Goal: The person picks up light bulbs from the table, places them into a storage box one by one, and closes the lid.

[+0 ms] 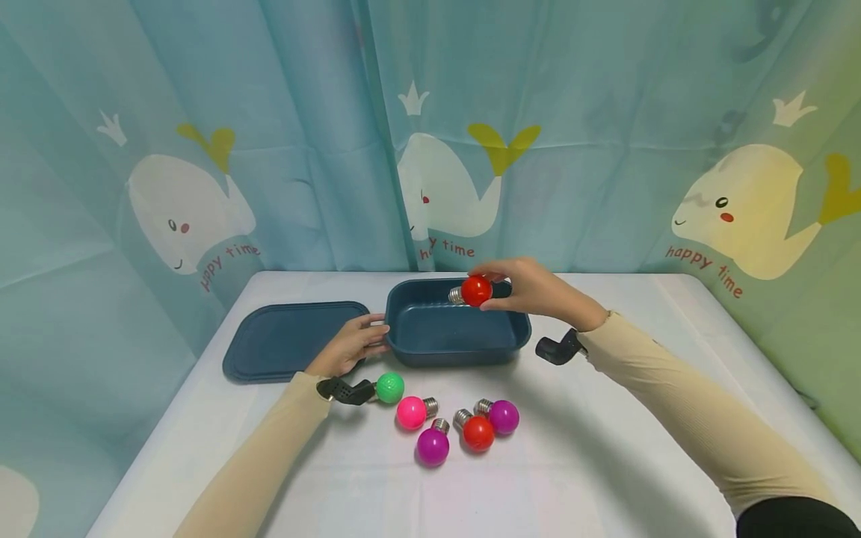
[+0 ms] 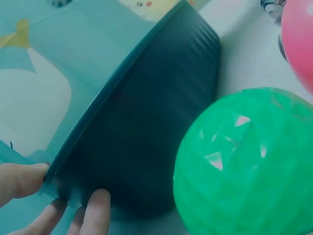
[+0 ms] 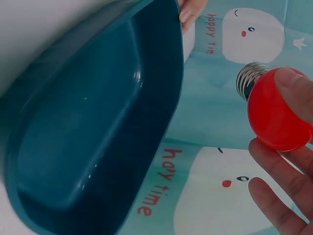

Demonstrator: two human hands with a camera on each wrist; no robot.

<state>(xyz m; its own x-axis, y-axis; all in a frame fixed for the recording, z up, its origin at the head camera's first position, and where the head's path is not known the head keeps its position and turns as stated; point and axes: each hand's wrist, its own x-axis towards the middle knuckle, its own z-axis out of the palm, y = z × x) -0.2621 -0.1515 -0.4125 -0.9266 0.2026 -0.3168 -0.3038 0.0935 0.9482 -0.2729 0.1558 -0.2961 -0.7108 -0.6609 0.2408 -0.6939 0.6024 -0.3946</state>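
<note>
The right hand (image 1: 528,288) pinches the red bulb (image 1: 477,291) near the box (image 1: 457,359), just right of frame centre. The left hand (image 1: 353,342), fingers extended, touches the box. The bulb is probably light, rigid, slippery; grip its globe's sides.

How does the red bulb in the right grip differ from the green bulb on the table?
Color: the red bulb is red; the green bulb is green.
Surface: the red bulb looks smooth, while the green bulb is faceted.
Pose: the red bulb is held up in the right grip; the green bulb lies on the white table.
Both have rounded globes.
</note>
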